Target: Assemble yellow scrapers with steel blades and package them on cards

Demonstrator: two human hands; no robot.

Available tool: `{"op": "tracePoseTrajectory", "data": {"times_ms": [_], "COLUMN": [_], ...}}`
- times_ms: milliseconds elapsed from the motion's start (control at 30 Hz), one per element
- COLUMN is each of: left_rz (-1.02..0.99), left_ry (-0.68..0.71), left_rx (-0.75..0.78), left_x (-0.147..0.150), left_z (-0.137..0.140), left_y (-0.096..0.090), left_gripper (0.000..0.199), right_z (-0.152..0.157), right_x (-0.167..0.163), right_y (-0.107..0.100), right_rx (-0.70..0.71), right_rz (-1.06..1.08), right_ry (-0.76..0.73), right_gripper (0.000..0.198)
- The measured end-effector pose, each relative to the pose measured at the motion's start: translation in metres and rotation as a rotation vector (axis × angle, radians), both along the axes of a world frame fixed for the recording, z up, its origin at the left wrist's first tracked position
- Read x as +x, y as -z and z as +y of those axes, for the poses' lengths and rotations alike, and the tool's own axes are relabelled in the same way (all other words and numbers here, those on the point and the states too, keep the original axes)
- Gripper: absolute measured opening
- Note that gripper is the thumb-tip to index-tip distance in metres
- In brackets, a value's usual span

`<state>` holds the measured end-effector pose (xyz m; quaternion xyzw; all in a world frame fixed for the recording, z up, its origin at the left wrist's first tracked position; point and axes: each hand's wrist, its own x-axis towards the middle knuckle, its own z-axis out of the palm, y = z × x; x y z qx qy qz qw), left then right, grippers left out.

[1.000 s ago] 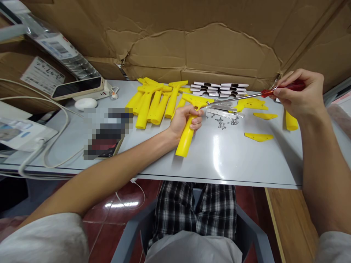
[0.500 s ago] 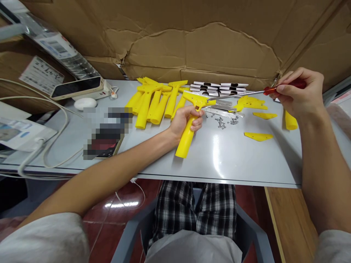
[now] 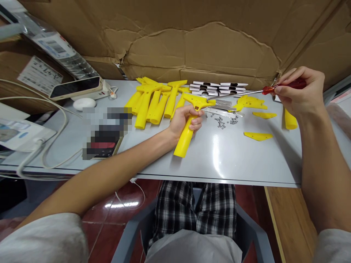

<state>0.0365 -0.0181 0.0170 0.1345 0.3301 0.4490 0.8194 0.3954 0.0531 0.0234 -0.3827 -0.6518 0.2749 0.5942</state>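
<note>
My left hand (image 3: 185, 122) is wrapped round the neck of a yellow plastic scraper handle (image 3: 184, 140), its wide head up and its round grip slanting down toward me. In my right hand (image 3: 303, 89) is a screwdriver (image 3: 285, 87) with a red handle, pinched by the fingers. Its long metal shaft points left, and the tip meets the right part of the yellow head. Whether a screw sits under the tip is too small to tell. Just right of the head lie thin metal blades (image 3: 223, 111) and a scatter of small screws (image 3: 221, 122).
More yellow scraper handles (image 3: 144, 109) lie in a pile on the left. Yellow cover plates (image 3: 258, 136) are on the right, near another handle (image 3: 290, 120). White-and-black packets (image 3: 205, 87) line the back by the cardboard (image 3: 203, 47). Phones (image 3: 76, 87) and cables sit at left.
Almost nothing differs. The screwdriver's handle has shifted very slightly left, while its tip stays at the scraper head and my left hand keeps its hold.
</note>
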Motion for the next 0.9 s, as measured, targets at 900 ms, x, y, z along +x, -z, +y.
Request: {"op": "tracePoseTrajectory", "data": {"times_ms": [900], "left_rz": [-0.049], "left_ry": [0.003], "left_rx": [0.017], "left_x": [-0.004], "left_z": [0.002], "left_y": [0.0], "left_gripper": [0.024], "right_z": [0.005], "right_x": [0.016], "right_y": [0.004], "right_rx": [-0.142], "right_rz": [-0.063], "right_ry": [0.068], "right_gripper": [0.053]}}
